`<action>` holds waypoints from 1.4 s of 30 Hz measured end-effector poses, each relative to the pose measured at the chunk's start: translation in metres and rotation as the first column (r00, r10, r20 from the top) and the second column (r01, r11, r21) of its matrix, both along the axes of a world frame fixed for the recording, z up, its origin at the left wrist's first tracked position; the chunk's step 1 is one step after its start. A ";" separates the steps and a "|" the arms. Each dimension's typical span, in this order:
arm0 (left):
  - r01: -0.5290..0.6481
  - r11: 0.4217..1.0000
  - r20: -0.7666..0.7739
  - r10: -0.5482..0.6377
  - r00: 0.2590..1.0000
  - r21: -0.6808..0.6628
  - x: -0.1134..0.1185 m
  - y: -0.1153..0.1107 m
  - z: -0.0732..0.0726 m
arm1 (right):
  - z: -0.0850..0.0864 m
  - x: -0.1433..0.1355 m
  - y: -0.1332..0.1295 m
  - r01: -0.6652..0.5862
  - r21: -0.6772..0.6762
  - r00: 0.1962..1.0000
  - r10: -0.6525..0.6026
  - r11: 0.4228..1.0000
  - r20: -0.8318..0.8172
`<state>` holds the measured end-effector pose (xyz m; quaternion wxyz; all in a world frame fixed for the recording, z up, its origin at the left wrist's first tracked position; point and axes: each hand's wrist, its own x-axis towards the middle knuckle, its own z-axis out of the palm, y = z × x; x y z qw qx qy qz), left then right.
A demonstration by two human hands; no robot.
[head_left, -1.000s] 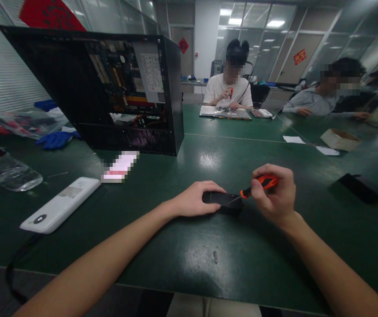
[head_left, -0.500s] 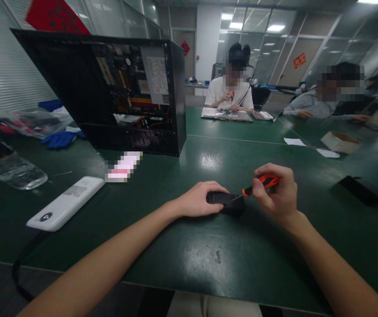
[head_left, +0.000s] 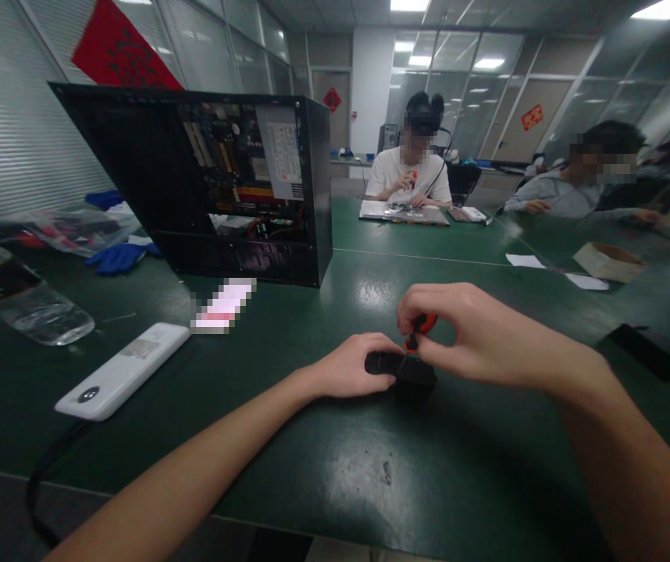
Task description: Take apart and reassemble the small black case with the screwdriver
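A small black box-shaped device point(head_left: 420, 373) lies on the green table point(head_left: 335, 484) in front of me. My left hand point(head_left: 364, 364) is wrapped round its left end, thumb on the near side and fingers on the far side. My right hand point(head_left: 452, 332) grips the orange-and-black handle of a screwdriver point(head_left: 411, 342) from above. The thin shaft points down at the top of the device, close to my left fingertips. Whether the tip sits in a screw cannot be made out.
An open black computer case point(head_left: 241, 269) stands at the back left. Nearer lie a white power bank point(head_left: 124, 371) with a black strap and a water bottle point(head_left: 36, 304). A black object point(head_left: 657, 351) and a cardboard box point(head_left: 610, 261) are at right. Two people sit across the table.
My right hand has moved left and turned over the device, bringing the screwdriver from a slanted to a steeper angle. My left hand keeps its hold. The view has tilted slightly upward.
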<state>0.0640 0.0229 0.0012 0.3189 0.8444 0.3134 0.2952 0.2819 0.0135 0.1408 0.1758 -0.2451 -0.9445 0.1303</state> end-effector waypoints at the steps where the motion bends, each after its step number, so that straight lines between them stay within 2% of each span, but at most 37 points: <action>1: -0.001 1.000 0.004 0.001 1.000 -0.004 0.000 0.000 0.000 | 0.003 -0.003 -0.001 0.009 0.003 0.999 -0.009 1.000 0.032; 7: -0.010 1.000 0.037 0.011 0.999 -0.016 -0.001 0.000 -0.004 | 0.003 -0.013 -0.008 -0.004 0.088 0.996 -0.004 0.996 0.088; 11: -0.001 1.000 0.013 0.001 1.000 -0.009 -0.001 0.000 -0.004 | 0.004 -0.008 -0.010 -0.026 0.075 0.994 0.018 0.997 0.111; 16: 0.008 1.000 0.032 -0.008 0.999 0.003 -0.001 0.001 -0.004 | 0.000 -0.007 -0.008 0.027 0.141 0.991 -0.045 0.990 0.129; 22: -0.002 1.000 0.015 0.002 1.000 -0.006 -0.002 0.002 -0.008 | 0.000 -0.009 -0.013 -0.063 0.064 0.994 0.057 0.996 0.095; 27: -0.022 1.000 0.013 0.022 1.000 -0.021 0.000 -0.001 -0.003 | 0.001 -0.005 -0.010 0.072 0.149 0.987 -0.092 0.986 0.133; 29: -0.021 1.000 0.009 0.021 1.000 -0.014 0.000 -0.001 -0.001 | 0.002 -0.004 -0.008 0.059 0.127 0.988 -0.076 0.990 0.136; 33: 0.001 1.000 0.000 -0.001 1.000 0.007 0.000 -0.001 -0.001 | 0.007 -0.002 -0.010 -0.035 0.023 0.992 0.032 0.999 0.124; 39: -0.020 1.000 -0.004 0.020 1.000 -0.017 -0.001 0.000 -0.005 | 0.010 -0.006 -0.012 0.077 0.052 0.978 -0.085 0.996 0.188; 42: -0.005 1.000 0.025 0.006 1.000 -0.027 -0.001 0.000 -0.005 | 0.009 -0.006 -0.010 -0.039 -0.025 0.988 0.042 0.999 0.147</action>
